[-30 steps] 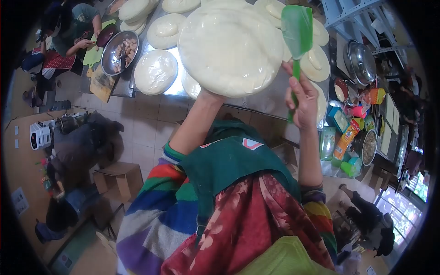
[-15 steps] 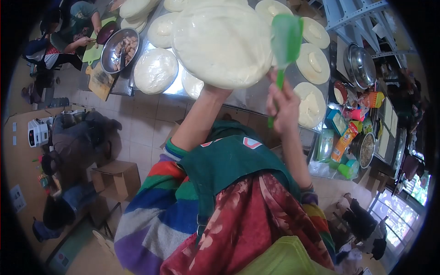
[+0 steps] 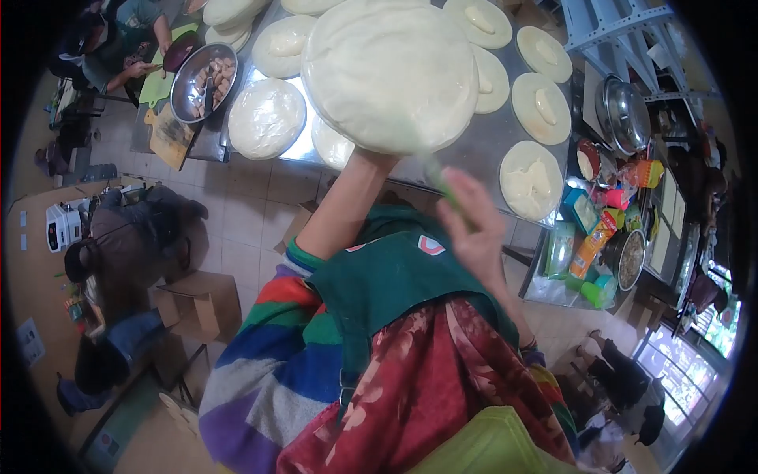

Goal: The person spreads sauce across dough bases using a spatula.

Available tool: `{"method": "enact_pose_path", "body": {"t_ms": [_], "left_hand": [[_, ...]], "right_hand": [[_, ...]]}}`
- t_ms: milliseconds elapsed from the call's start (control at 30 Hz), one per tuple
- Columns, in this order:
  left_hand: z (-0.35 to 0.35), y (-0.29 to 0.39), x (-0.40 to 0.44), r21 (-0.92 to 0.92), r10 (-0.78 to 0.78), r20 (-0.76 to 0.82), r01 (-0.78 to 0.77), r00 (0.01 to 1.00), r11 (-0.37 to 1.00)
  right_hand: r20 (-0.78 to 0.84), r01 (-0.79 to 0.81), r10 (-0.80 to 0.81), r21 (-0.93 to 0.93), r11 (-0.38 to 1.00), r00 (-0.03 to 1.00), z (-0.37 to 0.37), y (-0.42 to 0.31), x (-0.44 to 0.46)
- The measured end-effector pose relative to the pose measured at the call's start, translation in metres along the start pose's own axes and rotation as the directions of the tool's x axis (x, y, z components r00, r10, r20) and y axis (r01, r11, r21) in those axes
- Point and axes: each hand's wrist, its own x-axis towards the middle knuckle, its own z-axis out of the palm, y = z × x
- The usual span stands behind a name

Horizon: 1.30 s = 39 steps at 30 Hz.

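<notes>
My left hand (image 3: 373, 162) is under a large, pale, cream-coated round (image 3: 387, 71) and holds it up above the metal table; its fingers are hidden beneath. Closed around the handle of a green spatula (image 3: 450, 193) is my right hand (image 3: 477, 221). The spatula is smeared by motion, and its blade end meets the lower edge of the round. On the table below lie smaller pale discs, some with a dollop of cream, such as a disc (image 3: 530, 180) to the right. A glossy coated round (image 3: 267, 118) rests left of the held one.
At the left stand a steel bowl (image 3: 178, 99) of chopped pieces and a wooden board (image 3: 170, 136). A person (image 3: 134, 39) works beyond them with a dark bowl (image 3: 183, 49). Packets (image 3: 592, 246), cups and metal bowls crowd the right, beside a blue metal rack (image 3: 620, 35).
The green spatula has swung down and left from its raised upright position to the round's lower edge. My right hand moved down with it. The round shifted slightly right.
</notes>
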Motion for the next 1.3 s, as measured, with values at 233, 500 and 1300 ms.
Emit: {"method": "enact_pose_path", "body": {"t_ms": [233,500,1300], "left_hand": [[-0.006,-0.01,0.002,0.008,-0.015,-0.009,0.015,1.0,1.0],[-0.007,0.001,-0.005,0.02,-0.051,-0.036,0.052,0.998,0.998],[-0.024,-0.013,-0.042,0.118,-0.209,-0.14,0.225,0.968,0.967]], "right_hand": [[0.006,-0.244,0.296,0.582,0.776,0.955,-0.018,0.018,0.044],[-0.213,0.15,-0.241,-0.372,0.916,0.947,-0.059,0.031,0.051],[0.105,0.093,-0.065,-0.28,0.955,0.992,-0.052,-0.023,0.078]]}}
